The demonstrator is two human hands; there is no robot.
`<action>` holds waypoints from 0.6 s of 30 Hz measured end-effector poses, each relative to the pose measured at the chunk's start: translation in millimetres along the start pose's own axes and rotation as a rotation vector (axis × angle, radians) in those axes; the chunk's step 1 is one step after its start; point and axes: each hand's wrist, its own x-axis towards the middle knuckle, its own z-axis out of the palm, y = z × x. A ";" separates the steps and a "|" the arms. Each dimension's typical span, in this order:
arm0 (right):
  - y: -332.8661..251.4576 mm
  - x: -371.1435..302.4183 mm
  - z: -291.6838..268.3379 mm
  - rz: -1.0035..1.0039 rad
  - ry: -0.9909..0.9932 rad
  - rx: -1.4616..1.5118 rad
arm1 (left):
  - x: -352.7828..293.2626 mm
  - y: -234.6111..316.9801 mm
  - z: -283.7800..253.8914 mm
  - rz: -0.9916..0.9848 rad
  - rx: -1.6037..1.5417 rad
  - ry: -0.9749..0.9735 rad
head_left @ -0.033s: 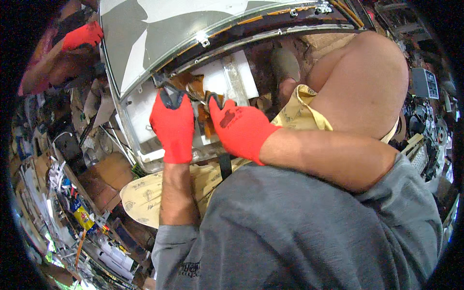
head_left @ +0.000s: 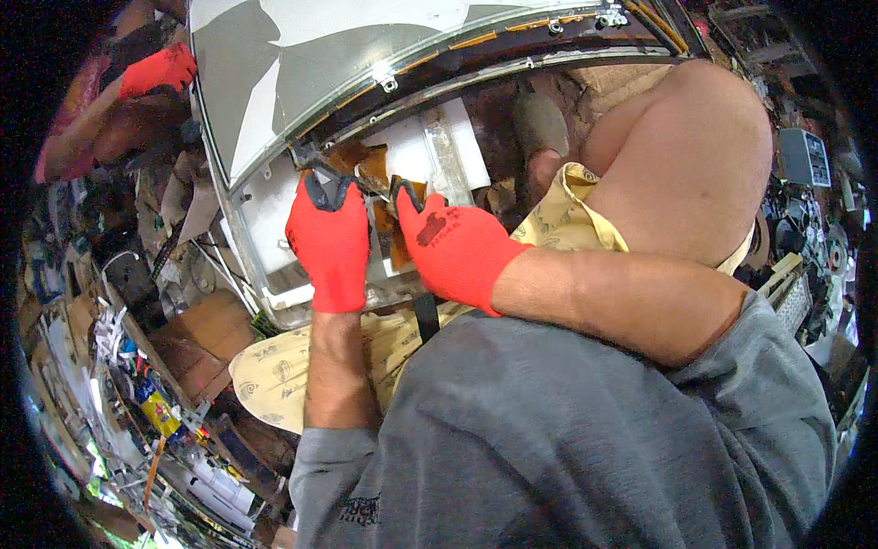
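A large flat panel (head_left: 366, 64) with a shiny grey-and-white face and a metal rim slants across the top. Below its near edge lies a shallow metal-edged frame with a white sheet (head_left: 262, 218) in it. Torn pieces of amber film (head_left: 372, 168) lie between my hands, over the white sheet. My left hand (head_left: 331, 242), in a red glove with dark fingertips, is closed at the panel's near edge; its grip is hidden. Beside the film my right hand (head_left: 462, 249), gloved alike, pinches with thumb and forefinger; what it holds is too small to tell.
Another person's red-gloved hand (head_left: 157, 71) rests near the panel's left edge. My bare knee (head_left: 704, 137) is close on the right. Cardboard (head_left: 212, 328) and piled scrap (head_left: 174, 439) lie to the left. A grey box (head_left: 804, 157) stands at the far right.
Both my hands have shifted very slightly. The panel and the amber film look the same.
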 end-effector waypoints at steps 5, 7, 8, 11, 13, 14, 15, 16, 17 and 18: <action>8.9 2.3 -24.3 0.038 -0.120 0.166 | 0.6 -2.0 -6.6 -0.078 -0.108 0.017; 14.3 2.8 -30.2 0.024 -0.135 0.217 | 2.9 -6.4 -10.4 -0.108 -0.170 0.019; 16.5 2.5 -34.3 0.028 -0.135 0.212 | 4.3 -6.7 -14.6 -0.125 -0.189 0.005; 20.5 1.8 -49.5 0.011 -0.124 0.212 | 8.0 -13.3 -30.6 -0.105 -0.208 0.020; 22.1 2.0 -61.5 -0.017 -0.100 0.226 | 11.2 -21.7 -35.9 0.002 -0.175 0.086; 22.7 3.4 -68.8 -0.020 -0.097 0.244 | 11.5 -21.1 -39.8 -0.063 -0.211 0.077; 26.2 3.1 -71.5 -0.066 -0.030 0.219 | 11.3 -18.1 -44.8 -0.129 -0.249 0.068; 29.8 2.1 -75.9 -0.116 0.041 0.193 | 11.7 -15.0 -51.4 -0.191 -0.288 0.063; 31.8 2.4 -81.1 -0.167 0.111 0.168 | 12.8 -17.0 -55.8 -0.187 -0.329 0.077; 32.5 5.1 -87.8 -0.124 0.136 0.209 | 14.2 -19.5 -59.7 -0.181 -0.370 0.091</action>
